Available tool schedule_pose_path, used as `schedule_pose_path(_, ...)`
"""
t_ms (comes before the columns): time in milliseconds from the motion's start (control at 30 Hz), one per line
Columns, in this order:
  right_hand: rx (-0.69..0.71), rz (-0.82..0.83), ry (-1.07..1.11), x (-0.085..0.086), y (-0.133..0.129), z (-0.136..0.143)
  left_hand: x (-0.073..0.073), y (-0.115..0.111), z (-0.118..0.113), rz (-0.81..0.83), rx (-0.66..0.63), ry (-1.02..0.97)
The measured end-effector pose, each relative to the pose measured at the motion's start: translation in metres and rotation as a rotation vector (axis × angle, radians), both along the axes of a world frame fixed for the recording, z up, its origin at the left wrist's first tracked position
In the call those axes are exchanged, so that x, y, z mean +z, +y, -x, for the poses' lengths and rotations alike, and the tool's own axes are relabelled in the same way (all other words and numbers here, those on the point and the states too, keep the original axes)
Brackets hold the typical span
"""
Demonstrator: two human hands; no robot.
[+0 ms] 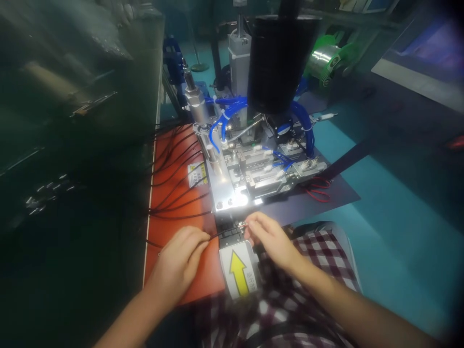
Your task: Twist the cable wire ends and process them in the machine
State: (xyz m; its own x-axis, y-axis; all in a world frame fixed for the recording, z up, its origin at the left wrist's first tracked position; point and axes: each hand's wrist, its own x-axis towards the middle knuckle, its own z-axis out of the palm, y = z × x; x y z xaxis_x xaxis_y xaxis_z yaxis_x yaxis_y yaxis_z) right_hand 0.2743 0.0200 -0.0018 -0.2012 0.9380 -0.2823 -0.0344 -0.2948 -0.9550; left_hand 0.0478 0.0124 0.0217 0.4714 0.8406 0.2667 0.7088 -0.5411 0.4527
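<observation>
My left hand (184,255) is closed on a thin black cable (222,233) over the orange mat (165,193). The cable runs right to a small metallic end piece (242,225), which my right hand (266,237) pinches between thumb and fingers. Both hands are at the near end of a metal machine (221,183), beside its dark track. Just below them lies a white plate (239,270) with a yellow arrow pointing away from me. The details of the end piece are too small to tell.
Several black cables (177,205) cross the orange mat on the left. A large black cylinder (281,63) hangs over the machine among blue tubes (306,125). A green spool (324,60) of shiny wire stands at the back right. Red wires (319,193) lie right of the machine.
</observation>
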Motion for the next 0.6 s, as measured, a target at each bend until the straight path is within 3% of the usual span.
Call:
schedule_pose_path(133,-0.030,0.002,-0.019,0.000,0.002,0.000,-0.004,0.000,0.003,-0.102,-0.051,0.053)
schedule_pose_path(367,-0.071,0.059,-0.022,0.002,0.006,0.005,-0.024,-0.006,0.012,-0.262,-0.072,0.137)
schedule_pose_path(600,-0.025,0.106,0.061,0.001,0.012,0.005,-0.025,-0.011,0.025,-0.246,-0.008,0.267)
